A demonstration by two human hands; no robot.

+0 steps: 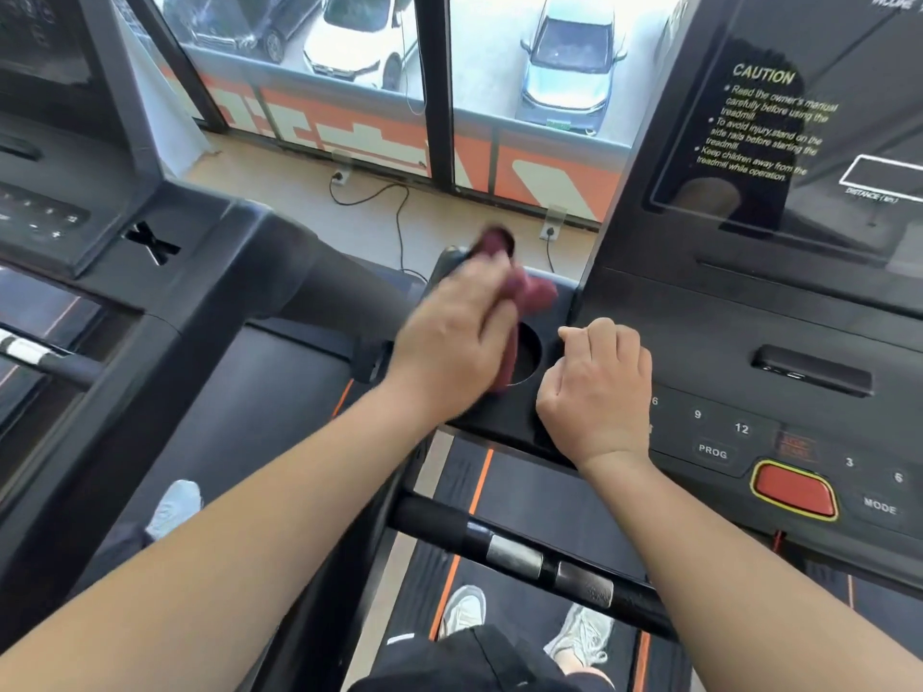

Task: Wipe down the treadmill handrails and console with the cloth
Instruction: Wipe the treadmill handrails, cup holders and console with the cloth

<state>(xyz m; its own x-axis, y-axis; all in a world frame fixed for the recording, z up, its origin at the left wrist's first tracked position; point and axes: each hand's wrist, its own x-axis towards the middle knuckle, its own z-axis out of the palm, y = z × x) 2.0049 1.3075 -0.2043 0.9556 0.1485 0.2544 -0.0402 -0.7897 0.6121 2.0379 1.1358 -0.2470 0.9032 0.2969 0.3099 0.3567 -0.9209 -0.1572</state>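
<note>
My left hand [457,337] grips a dark red cloth [524,292] over the left end of the black treadmill console [749,312], beside the round cup holder [529,349]. The hand and cloth are blurred by motion. My right hand [597,387], fingers curled into a loose fist with nothing in it, rests on the console edge just right of the cup holder. A black handrail [524,556] with metal pulse sensors runs across below my forearms. A red stop button [794,489] sits on the console at the right.
A second treadmill [125,252] stands close on the left. Windows ahead show parked cars. Power cables [394,212] and wall sockets lie on the floor by the windows. My shoes [579,636] stand on the belt below.
</note>
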